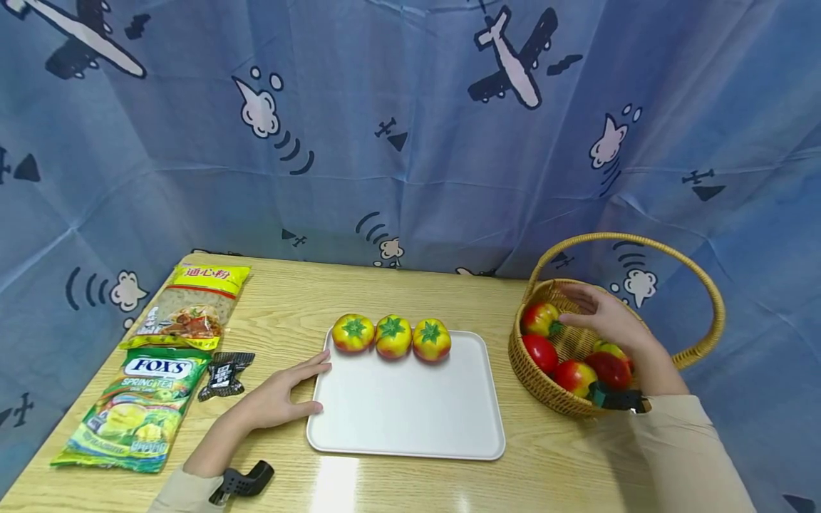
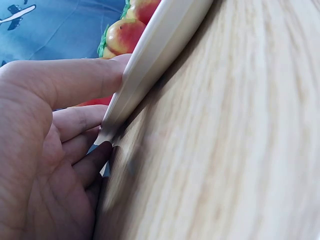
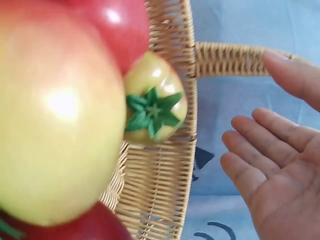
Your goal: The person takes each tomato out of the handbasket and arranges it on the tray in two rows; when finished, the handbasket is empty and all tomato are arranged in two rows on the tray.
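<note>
Fingertips and thumb of my left hand (image 1: pixel 279 395) touch the left rim of a white tray (image 1: pixel 410 413); the left wrist view shows them against its edge (image 2: pixel 145 65). Three yellow-and-red fruits with green star-shaped tops, the middle one (image 1: pixel 393 337) among them, stand in a row along the tray's back edge. Over the wicker basket (image 1: pixel 535 385) reaches my right hand (image 1: pixel 609 320), fingers extended and nothing held. Nearest to it in the basket is a similar fruit with a green top (image 3: pixel 155 100). Red fruits, one a plain red fruit (image 1: pixel 540 354), lie beside it.
Left of the tray lie a yellow-topped food bag (image 1: pixel 192 303), a green FOX'S candy bag (image 1: pixel 131 410) and a small black packet (image 1: pixel 226 374). The basket's tall handle (image 1: pixel 641 239) arches above the fruit. A blue curtain (image 1: pixel 385 142) hangs behind the wooden table (image 1: pixel 288 299).
</note>
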A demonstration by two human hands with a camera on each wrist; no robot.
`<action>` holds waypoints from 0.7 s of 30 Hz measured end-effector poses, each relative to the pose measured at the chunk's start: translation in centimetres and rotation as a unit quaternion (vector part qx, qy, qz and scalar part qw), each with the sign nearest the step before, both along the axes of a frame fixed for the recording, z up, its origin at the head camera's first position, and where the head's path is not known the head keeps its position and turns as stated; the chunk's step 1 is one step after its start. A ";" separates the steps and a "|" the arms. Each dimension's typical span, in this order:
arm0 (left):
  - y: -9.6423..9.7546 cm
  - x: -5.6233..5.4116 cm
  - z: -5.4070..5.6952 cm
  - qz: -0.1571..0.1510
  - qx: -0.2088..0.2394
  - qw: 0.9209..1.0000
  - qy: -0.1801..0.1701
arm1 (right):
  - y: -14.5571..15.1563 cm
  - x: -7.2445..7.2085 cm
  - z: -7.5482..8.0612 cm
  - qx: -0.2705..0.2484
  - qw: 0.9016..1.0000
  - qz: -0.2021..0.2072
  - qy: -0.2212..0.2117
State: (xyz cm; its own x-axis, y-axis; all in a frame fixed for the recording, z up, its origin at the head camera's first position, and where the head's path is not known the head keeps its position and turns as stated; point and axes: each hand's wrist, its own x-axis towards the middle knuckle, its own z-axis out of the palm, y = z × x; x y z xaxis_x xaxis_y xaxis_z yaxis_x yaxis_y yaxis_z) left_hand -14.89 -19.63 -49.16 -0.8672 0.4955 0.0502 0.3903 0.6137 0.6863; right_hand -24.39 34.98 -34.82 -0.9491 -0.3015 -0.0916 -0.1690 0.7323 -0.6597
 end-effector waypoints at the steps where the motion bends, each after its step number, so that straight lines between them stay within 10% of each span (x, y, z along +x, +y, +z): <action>1: 0.0 0.0 0.0 0.000 0.000 1.000 0.000 | 0.1 -0.2 0.0 0.005 1.000 0.003 -0.002; 21: 0.0 0.0 -0.1 0.004 0.000 1.000 -0.008 | 0.5 -2.9 -1.4 0.086 0.990 0.113 -0.017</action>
State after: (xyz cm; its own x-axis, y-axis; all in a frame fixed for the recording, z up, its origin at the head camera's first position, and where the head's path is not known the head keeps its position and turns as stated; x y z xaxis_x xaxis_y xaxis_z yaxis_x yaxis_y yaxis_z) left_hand -14.89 -19.65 -49.22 -0.8716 0.4889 0.0365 0.3746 0.6160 0.6930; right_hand -27.27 35.53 -36.24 -0.8548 -0.4829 -0.1901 -0.3211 0.7800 -0.5372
